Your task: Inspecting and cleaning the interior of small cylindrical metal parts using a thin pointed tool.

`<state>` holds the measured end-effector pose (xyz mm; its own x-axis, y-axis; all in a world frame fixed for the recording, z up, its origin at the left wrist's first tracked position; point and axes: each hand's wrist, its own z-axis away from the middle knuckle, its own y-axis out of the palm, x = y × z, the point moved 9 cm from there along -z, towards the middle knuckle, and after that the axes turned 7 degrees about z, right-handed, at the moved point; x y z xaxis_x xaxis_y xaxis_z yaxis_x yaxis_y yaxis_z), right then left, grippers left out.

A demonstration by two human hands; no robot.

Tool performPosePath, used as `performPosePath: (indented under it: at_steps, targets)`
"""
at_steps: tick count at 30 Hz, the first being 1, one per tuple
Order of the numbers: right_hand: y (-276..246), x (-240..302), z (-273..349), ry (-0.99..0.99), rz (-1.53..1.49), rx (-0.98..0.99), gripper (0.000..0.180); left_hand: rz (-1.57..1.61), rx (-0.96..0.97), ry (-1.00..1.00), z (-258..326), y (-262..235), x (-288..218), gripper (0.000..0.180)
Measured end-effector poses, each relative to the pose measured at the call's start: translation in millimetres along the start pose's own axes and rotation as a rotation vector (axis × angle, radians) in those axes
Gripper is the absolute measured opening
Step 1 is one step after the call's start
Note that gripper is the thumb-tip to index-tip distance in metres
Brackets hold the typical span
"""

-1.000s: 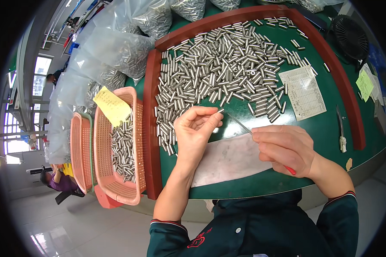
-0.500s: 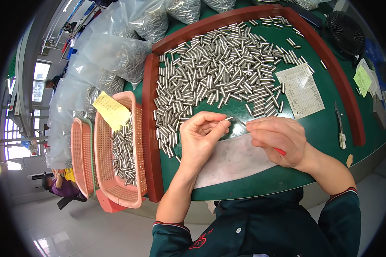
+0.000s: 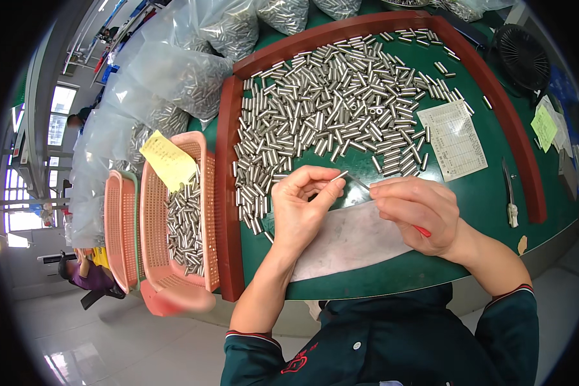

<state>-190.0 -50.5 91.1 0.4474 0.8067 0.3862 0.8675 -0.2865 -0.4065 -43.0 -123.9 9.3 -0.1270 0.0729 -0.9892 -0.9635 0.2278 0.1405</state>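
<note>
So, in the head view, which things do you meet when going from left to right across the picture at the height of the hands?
Pink baskets → red-brown rim → left hand holding a small metal tube → right hand → white-handled tool on the green table.

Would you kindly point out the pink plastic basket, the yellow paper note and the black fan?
pink plastic basket (image 3: 207, 193): head view, right mesh wall.
yellow paper note (image 3: 168, 159): head view, sheet's middle.
black fan (image 3: 522, 56): head view, grille centre.
</note>
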Motion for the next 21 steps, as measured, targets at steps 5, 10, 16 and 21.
performPosePath:
  at_steps: [5, 10, 16, 21]
  targets:
    - [1, 7, -1, -0.055, 0.031, 0.059, 0.024, 0.010, -0.065, 0.050, -2, -6, -4, 0.009]
    - [-14, 29, -7, -0.189, -0.049, 0.002, 0.021, -0.361, -0.239, 0.184, -4, -28, -21, 0.008]
    - [-16, 6, -4, 0.058, -0.101, 0.037, 0.014, 0.347, 0.125, -0.214, -5, 1, 17, 0.014]
    - [-18, 3, -3, 0.050, -0.091, 0.000, 0.014, 0.462, 0.172, -0.331, -2, 7, 26, 0.013]
